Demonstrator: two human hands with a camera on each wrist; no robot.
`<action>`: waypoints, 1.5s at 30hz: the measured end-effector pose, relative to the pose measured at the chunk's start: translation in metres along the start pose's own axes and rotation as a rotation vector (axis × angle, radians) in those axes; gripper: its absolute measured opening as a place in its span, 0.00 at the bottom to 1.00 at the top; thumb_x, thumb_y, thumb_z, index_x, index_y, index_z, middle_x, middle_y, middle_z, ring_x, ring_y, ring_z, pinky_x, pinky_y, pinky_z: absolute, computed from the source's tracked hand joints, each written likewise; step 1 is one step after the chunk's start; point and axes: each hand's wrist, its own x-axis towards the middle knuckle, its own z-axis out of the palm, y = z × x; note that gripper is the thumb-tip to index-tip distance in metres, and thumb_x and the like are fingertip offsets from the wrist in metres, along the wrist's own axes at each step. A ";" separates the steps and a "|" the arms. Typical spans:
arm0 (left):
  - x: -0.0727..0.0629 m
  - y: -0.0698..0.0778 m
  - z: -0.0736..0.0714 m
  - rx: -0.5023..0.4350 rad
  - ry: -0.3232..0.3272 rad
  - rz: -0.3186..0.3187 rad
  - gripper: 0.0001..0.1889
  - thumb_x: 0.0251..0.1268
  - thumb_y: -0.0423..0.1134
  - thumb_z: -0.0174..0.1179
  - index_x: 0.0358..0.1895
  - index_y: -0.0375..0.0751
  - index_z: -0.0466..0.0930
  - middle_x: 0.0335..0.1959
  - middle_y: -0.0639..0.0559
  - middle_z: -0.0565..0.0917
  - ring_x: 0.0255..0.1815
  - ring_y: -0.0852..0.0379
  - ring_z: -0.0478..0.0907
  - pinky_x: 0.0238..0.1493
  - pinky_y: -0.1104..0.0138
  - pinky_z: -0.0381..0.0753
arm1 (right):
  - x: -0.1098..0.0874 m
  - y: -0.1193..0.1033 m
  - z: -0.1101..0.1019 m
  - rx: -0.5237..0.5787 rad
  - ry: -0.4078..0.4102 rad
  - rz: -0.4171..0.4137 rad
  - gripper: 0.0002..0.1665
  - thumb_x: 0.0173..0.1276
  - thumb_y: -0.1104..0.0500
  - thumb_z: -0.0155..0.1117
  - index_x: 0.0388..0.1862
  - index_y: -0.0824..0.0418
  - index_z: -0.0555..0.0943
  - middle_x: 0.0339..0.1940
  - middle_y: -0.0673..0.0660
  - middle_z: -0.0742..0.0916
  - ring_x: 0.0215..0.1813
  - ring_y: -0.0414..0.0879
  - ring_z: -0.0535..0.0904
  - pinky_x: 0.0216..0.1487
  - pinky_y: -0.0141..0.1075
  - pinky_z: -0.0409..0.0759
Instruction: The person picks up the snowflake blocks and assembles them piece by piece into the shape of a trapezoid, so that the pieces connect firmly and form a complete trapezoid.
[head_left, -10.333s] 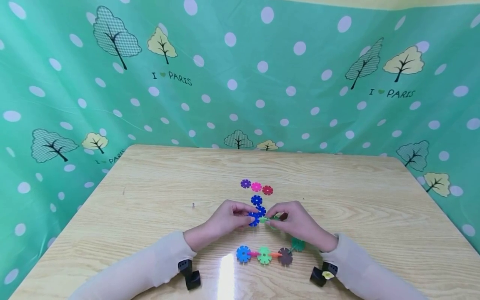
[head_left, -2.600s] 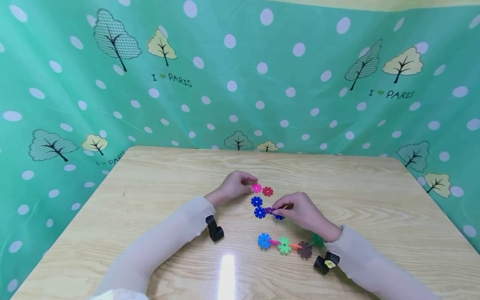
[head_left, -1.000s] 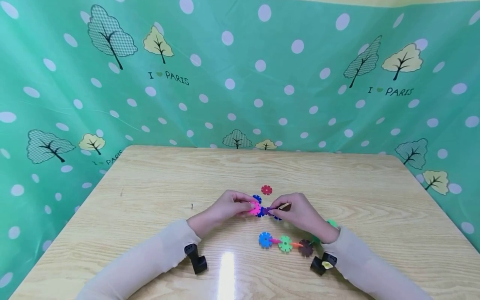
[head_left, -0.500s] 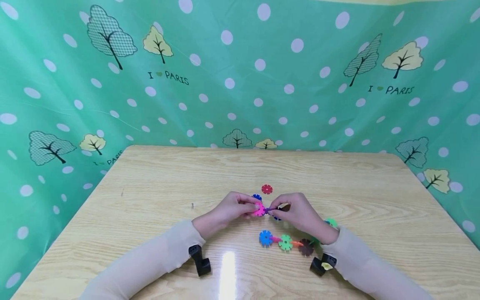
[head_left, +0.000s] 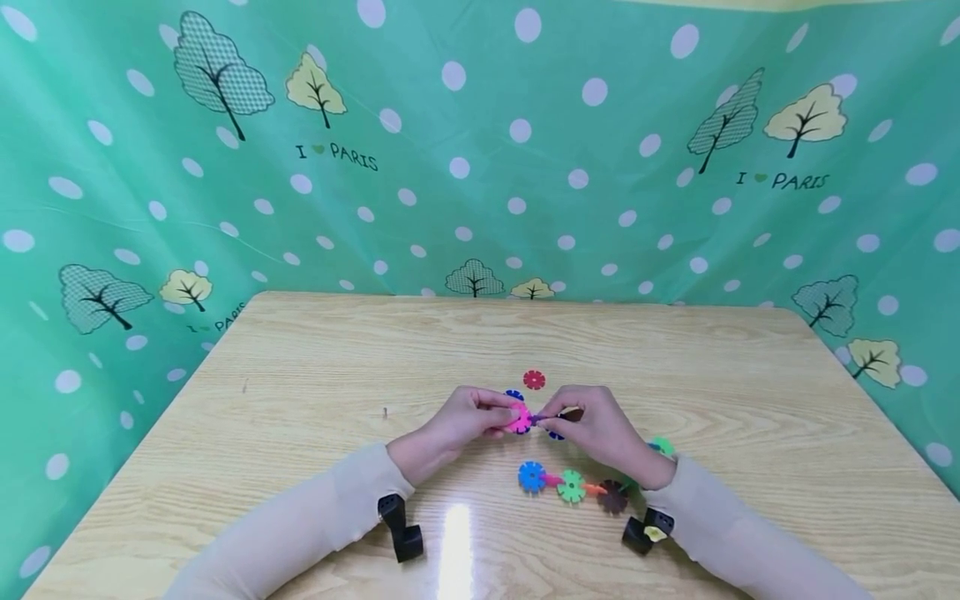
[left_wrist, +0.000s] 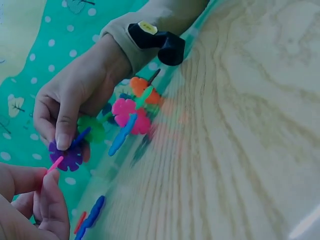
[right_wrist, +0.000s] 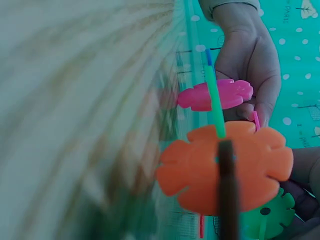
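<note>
My left hand (head_left: 465, 421) pinches a pink notched disc (head_left: 521, 419) upright between thumb and fingers. Facing it, my right hand (head_left: 596, 421) pinches a purple notched disc (head_left: 537, 420). In the left wrist view the edge of the pink disc (left_wrist: 56, 165) meets the rim of the purple disc (left_wrist: 67, 156); how deep it sits in a slot I cannot tell. A blue disc (head_left: 555, 432) stands crosswise in the purple one, under the right hand. From there a chain of slotted discs curves round to a light blue disc (head_left: 532, 477) at the front.
A loose red disc (head_left: 534, 380) lies behind the hands. A dark blue disc (head_left: 513, 394) lies partly hidden behind the left fingers. Within the chain are a green disc (head_left: 571, 486) and a brown disc (head_left: 612, 497). The wooden table (head_left: 315, 350) ends at a polka-dot cloth.
The purple disc left the back row and joined the chain. My left hand then took the pink disc from that row and brought it against the purple one.
</note>
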 end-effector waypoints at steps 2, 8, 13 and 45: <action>-0.001 0.000 0.001 -0.001 -0.003 -0.007 0.12 0.62 0.28 0.59 0.48 0.29 0.81 0.35 0.45 0.86 0.23 0.65 0.79 0.28 0.76 0.79 | 0.000 -0.001 0.000 -0.004 -0.004 0.001 0.02 0.60 0.64 0.68 0.30 0.59 0.86 0.32 0.52 0.87 0.36 0.42 0.82 0.37 0.31 0.83; -0.002 -0.001 0.004 -0.017 0.010 -0.016 0.12 0.61 0.28 0.59 0.48 0.29 0.81 0.34 0.47 0.86 0.24 0.65 0.79 0.28 0.76 0.79 | 0.000 0.000 0.000 0.001 -0.015 0.014 0.02 0.61 0.62 0.67 0.29 0.59 0.86 0.32 0.51 0.87 0.36 0.42 0.82 0.37 0.30 0.83; 0.000 -0.002 0.003 -0.036 0.002 0.012 0.11 0.59 0.28 0.61 0.46 0.31 0.82 0.34 0.45 0.87 0.24 0.65 0.80 0.29 0.76 0.81 | 0.000 0.001 0.000 -0.010 0.010 0.031 0.03 0.60 0.63 0.67 0.29 0.62 0.85 0.32 0.52 0.87 0.36 0.43 0.82 0.38 0.32 0.84; 0.017 -0.002 -0.012 0.060 0.036 0.022 0.11 0.55 0.31 0.66 0.42 0.31 0.83 0.35 0.45 0.87 0.23 0.63 0.81 0.32 0.68 0.84 | 0.013 -0.015 -0.011 -0.006 -0.184 0.244 0.03 0.58 0.62 0.69 0.29 0.62 0.86 0.28 0.52 0.87 0.29 0.42 0.77 0.29 0.30 0.77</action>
